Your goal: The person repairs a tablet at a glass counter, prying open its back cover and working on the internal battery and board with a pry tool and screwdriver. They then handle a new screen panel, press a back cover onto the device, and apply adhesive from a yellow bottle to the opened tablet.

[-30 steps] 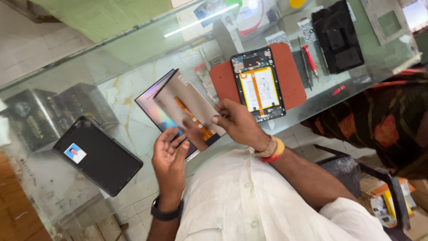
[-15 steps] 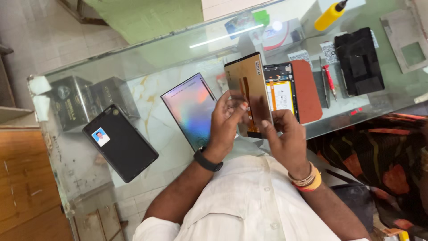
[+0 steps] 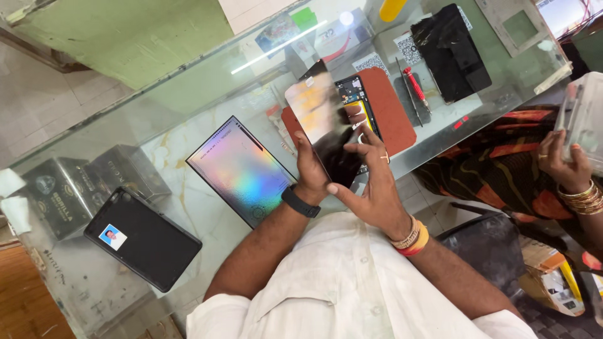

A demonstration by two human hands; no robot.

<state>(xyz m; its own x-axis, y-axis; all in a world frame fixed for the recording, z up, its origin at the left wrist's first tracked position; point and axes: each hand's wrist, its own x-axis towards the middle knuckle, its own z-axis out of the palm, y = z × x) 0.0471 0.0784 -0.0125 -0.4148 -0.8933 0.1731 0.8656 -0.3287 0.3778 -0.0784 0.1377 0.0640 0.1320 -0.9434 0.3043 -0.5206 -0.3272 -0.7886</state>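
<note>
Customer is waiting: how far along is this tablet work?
Done: the tablet lies opened on the red mat, insides showing, and an iridescent sheet lies aside on the counter. In hand: the left hand grips a glossy panel; the right hand steadies it with fingertips. Left, probably: the panel is not yet on the tablet.

Both forearms are reaching up from the white-sleeved body, converging over the near edge of the counter. The left hand (image 3: 312, 168), a dark band circling its wrist, is curling its fingers around the lower end of what it is gripping, thumb pointing up. The right hand (image 3: 370, 182), bangles stacked at the wrist, is spreading wide, its fingertips (image 3: 359, 148) pressing in from the right side, a ring showing on one finger, thumb stretching toward the left hand.
</note>
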